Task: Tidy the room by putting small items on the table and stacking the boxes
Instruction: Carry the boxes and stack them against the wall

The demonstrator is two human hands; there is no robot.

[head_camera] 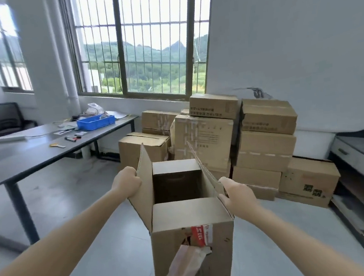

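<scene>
I carry an open cardboard box in front of me, its flaps standing up and its inside dark. My left hand grips the left flap near its lower edge. My right hand holds the right flap and rim, fingers wrapped over the edge. A torn red label and loose tape hang on the box's near face. A pile of stacked cardboard boxes stands ahead against the white wall. The dark table lies to the left with a blue bin, markers and other small items on it.
A black office chair sits in the far left corner. A low shelf unit with drawers runs along the right wall. Barred windows fill the back wall. Grey floor stretches between me and the box pile.
</scene>
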